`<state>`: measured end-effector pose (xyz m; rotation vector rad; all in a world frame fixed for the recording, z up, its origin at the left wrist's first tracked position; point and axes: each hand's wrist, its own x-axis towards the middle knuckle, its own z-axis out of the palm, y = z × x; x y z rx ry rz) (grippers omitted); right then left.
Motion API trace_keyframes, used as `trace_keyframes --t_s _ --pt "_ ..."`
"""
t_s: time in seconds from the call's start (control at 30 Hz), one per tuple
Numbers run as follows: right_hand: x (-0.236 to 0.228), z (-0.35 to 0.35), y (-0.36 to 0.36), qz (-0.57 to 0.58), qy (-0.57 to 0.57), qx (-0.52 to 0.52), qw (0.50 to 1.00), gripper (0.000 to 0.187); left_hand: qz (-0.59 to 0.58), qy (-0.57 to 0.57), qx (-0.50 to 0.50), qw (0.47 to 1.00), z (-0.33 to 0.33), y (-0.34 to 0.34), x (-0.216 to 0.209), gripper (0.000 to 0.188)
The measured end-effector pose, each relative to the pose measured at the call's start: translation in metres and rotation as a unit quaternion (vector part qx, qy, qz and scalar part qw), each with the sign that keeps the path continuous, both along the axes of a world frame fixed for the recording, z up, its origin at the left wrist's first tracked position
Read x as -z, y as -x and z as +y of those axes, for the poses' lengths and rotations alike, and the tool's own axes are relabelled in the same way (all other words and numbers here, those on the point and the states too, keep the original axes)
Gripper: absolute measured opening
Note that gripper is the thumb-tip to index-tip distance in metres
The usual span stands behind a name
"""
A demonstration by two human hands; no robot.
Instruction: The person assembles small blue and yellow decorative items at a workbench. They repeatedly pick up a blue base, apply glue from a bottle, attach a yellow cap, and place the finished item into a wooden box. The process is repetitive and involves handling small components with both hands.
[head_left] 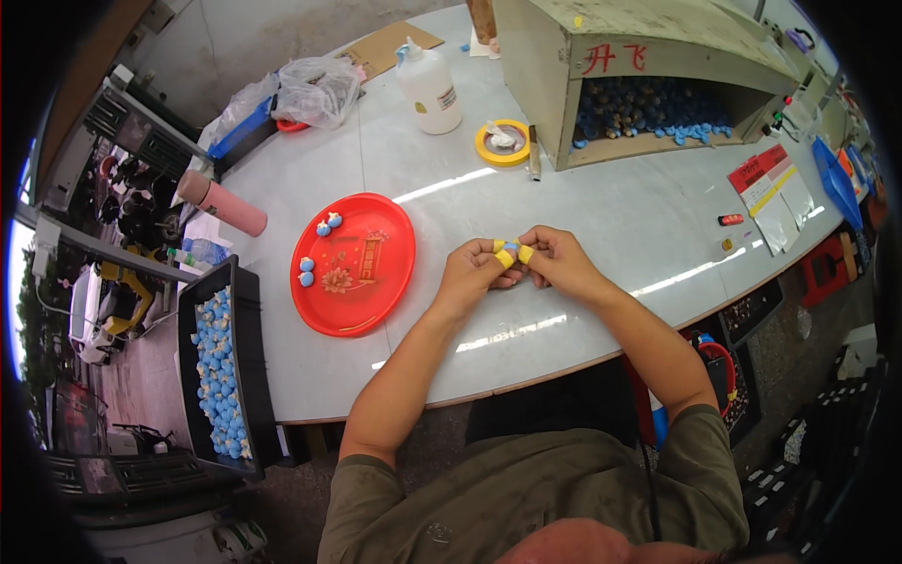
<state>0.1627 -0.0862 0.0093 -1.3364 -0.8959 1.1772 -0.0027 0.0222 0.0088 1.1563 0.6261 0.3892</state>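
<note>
Over the grey-white tabletop (451, 226), both of my hands meet and pinch a small blue piece (511, 247) between the fingertips. Yellow tape wraps several fingertips on my left hand (474, 273) and my right hand (564, 263). The fingers cover most of the piece, so its full shape is hidden. To the left of my hands lies a round red plastic tray (395, 282). On it rest several small blue-and-white pieces (306, 272), grouped near its left and upper rim.
A black crate (246, 367) full of blue-and-white pieces stands at the left table edge. A pink bottle (225, 202), a white squeeze bottle (432, 94) and a yellow tape roll (489, 150) are farther back. The open box (536, 85) at far right holds many dark blue pieces.
</note>
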Motion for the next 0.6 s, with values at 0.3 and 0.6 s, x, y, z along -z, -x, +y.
trace_keyframes --t_s 0.3,0.6 --pt "-0.009 -0.003 -0.014 0.043 -0.043 0.181 0.982 0.019 -0.280 0.179 -0.359 0.872 0.044 0.019 -0.021 0.037" --pt "-0.012 0.001 -0.071 0.106 -0.035 0.316 0.942 0.022 -0.279 0.163 -0.323 0.890 0.025 0.013 -0.027 0.051"
